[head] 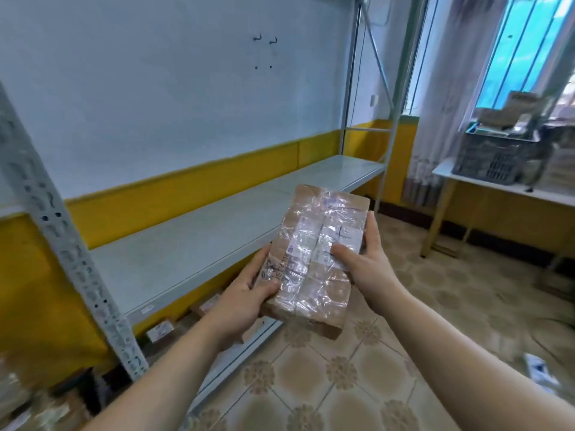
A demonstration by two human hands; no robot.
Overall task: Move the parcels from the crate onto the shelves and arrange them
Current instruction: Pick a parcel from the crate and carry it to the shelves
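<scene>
I hold a brown cardboard parcel point(314, 275), wrapped in clear tape with white labels, in front of me at chest height. My left hand point(242, 303) grips its lower left edge, thumb on top. My right hand point(367, 265) grips its right side, thumb on the label. The parcel hovers just off the front edge of a bare grey metal shelf point(193, 244). The dark grey crate point(494, 160) with more parcels sits on a white table at the far right. Below the shelf, small parcels point(160, 329) lie on a lower level.
A perforated grey upright point(62, 244) of the rack stands at the left, with another upright point(348, 98) at the far end. A white table point(510, 189) stands under the window, beside stacked packages point(560, 169). Tiled floor point(342, 384) lies underfoot, with a label scrap point(541, 371) at right.
</scene>
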